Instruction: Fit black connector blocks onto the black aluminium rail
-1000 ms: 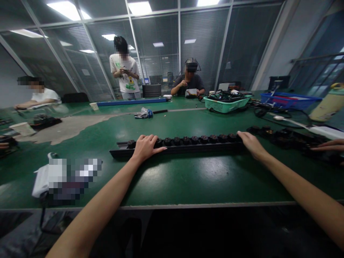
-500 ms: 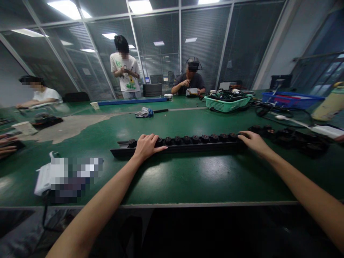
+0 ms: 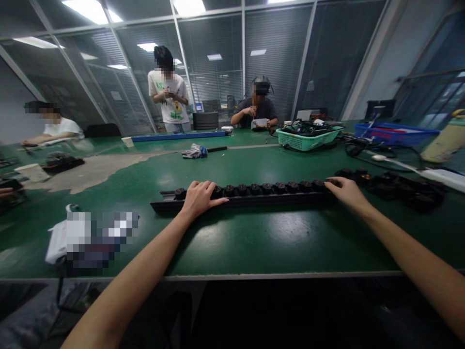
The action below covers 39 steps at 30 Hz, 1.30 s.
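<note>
A long black rail (image 3: 240, 202) lies across the green table in front of me, with a row of black round-faced, socket-like modules (image 3: 267, 188) set along it. Near its left end, my left hand (image 3: 198, 198) is wrapped over the rail, thumb along the front side and fingers over the top. One module (image 3: 179, 194) shows to the left of that hand. At the right end, my right hand (image 3: 345, 191) has its thumb and fingers closed around the last module of the row; the fingertips partly hide it.
More loose black modules (image 3: 403, 189) lie right of my right hand. Beyond are a green basket (image 3: 308, 140) of cables, a blue basket (image 3: 395, 135) and a white power strip (image 3: 445, 178). A white device (image 3: 58, 242) sits at left. Co-workers are around the table.
My right hand and the row of modules have shifted slightly to the right. My left hand keeps its hold on the rail. At the left edge, another person's hands have drawn back.
</note>
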### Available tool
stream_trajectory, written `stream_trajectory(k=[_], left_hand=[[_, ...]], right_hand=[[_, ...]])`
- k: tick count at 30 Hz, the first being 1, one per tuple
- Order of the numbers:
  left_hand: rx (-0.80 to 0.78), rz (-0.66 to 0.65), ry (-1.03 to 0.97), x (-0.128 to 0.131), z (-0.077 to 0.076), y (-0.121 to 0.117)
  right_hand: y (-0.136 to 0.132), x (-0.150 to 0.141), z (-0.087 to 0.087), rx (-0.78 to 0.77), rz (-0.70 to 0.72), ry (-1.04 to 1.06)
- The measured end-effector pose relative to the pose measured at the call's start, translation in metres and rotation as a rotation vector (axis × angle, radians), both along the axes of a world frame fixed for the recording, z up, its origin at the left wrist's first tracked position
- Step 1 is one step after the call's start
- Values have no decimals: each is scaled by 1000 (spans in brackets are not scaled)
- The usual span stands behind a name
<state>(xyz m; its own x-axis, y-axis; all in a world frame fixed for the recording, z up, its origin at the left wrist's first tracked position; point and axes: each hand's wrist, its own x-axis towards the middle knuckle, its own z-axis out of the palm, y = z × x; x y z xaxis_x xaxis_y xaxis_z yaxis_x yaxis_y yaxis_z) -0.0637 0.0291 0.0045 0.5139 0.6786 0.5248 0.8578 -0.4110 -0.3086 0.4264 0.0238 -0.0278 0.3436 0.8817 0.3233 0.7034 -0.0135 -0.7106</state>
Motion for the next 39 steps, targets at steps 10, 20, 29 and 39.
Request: stream_trajectory(k=[10, 20, 29, 39], left_hand=[[-10, -7, -24, 2, 2, -2], [-28, -1, -31, 3, 5, -4], [-21, 11, -14, 3, 4, -4], [-25, 5, -22, 2, 4, -3]], right_hand=[[3, 11, -4, -24, 13, -28], [-1, 6, 5, -76, -61, -157], [-4, 7, 8, -99, -79, -197], [2, 19, 3, -97, -108, -245]])
